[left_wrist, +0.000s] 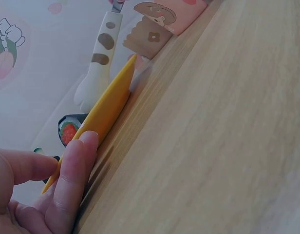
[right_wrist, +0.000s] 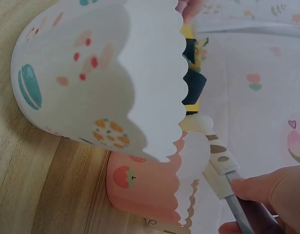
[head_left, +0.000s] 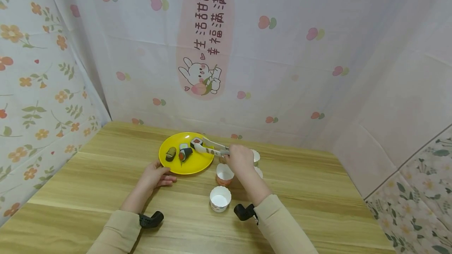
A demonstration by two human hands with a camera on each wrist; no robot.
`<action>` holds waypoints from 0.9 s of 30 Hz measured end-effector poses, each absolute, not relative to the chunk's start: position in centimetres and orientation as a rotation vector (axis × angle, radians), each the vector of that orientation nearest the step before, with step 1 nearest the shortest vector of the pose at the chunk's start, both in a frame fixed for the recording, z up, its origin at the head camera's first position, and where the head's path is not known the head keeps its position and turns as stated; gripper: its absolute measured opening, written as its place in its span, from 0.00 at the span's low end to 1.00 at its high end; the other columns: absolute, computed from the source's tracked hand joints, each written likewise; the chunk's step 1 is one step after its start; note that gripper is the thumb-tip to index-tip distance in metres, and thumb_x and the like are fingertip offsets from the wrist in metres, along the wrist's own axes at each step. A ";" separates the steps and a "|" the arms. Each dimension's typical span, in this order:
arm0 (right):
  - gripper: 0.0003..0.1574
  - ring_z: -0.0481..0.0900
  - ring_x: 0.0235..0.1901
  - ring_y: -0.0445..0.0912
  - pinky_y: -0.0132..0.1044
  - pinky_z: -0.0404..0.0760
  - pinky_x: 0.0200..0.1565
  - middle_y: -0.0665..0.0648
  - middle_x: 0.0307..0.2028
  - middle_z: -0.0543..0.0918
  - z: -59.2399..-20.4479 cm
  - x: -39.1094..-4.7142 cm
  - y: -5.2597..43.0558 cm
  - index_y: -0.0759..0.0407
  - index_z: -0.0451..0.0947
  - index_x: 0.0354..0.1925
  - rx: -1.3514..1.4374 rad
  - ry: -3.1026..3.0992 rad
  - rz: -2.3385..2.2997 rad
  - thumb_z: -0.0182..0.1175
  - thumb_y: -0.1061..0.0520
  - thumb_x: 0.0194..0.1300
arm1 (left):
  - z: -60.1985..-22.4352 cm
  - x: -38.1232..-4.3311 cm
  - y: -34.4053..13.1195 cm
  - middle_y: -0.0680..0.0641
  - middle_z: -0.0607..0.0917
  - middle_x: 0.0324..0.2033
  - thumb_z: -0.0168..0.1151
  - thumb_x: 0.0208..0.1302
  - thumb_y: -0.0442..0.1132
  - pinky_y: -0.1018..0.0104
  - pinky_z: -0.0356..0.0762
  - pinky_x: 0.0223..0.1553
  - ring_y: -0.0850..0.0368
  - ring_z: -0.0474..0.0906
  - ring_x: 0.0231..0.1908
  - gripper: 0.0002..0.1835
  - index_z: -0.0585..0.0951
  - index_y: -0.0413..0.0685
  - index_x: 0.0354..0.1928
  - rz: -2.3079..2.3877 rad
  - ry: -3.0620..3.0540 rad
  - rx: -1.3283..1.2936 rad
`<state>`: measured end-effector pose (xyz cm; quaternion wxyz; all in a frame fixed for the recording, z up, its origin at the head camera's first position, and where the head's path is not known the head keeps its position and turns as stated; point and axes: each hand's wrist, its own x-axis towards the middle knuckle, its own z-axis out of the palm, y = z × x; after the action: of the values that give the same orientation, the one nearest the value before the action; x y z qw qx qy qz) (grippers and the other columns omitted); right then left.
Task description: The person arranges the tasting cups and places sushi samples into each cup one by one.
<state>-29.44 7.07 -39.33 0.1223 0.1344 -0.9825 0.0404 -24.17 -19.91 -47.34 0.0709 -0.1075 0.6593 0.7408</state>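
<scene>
A yellow plate (head_left: 195, 166) carries several toy sushi pieces. My left hand (head_left: 154, 176) pinches the plate's near-left rim, thumb on top and fingers underneath, as the left wrist view shows. With my right hand (head_left: 241, 162) I grip white tongs (head_left: 208, 151) with brown spots and paw-shaped ends. Their tips are on either side of a sushi roll (head_left: 196, 142) with a red centre at the plate's far right; whether they squeeze it I cannot tell. Nearer the middle lie a cone-shaped hand roll (head_left: 185, 153) and a pale-topped piece (head_left: 183, 146). A brown-topped sushi (head_left: 171, 153) sits to the left.
Scalloped paper cups stand right of the plate: a white patterned cup (head_left: 220, 200) nearest me and an orange-pink cup (head_left: 225, 175) behind it. More cups (head_left: 256, 156) are partly hidden by my right hand. A printed curtain (head_left: 282, 69) hangs along the wooden table's (head_left: 300, 199) back edge.
</scene>
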 end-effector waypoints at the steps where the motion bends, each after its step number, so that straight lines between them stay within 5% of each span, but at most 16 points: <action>1: 0.14 0.71 0.17 0.45 0.36 0.68 0.14 0.49 0.17 0.73 -39.4 -29.4 7.0 0.54 0.78 0.24 0.392 -2.867 0.115 0.68 0.48 0.58 | -47.3 -24.1 -19.9 0.40 0.84 0.29 0.45 0.72 0.30 0.63 0.84 0.30 0.53 0.84 0.27 0.29 0.49 0.27 0.69 2.229 1.981 -0.324; 27: 0.15 0.68 0.14 0.42 0.35 0.65 0.12 0.48 0.15 0.71 -39.8 -29.0 7.3 0.53 0.78 0.22 0.426 -2.782 0.036 0.70 0.48 0.56 | -47.5 -24.2 -19.9 0.40 0.84 0.28 0.43 0.72 0.29 0.64 0.84 0.29 0.53 0.84 0.27 0.28 0.49 0.25 0.68 2.234 1.996 -0.308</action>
<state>-29.04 7.26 -39.80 0.1630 0.1494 -0.9752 0.0127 -24.22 -19.93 -47.48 0.0650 -0.1019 0.6614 0.7402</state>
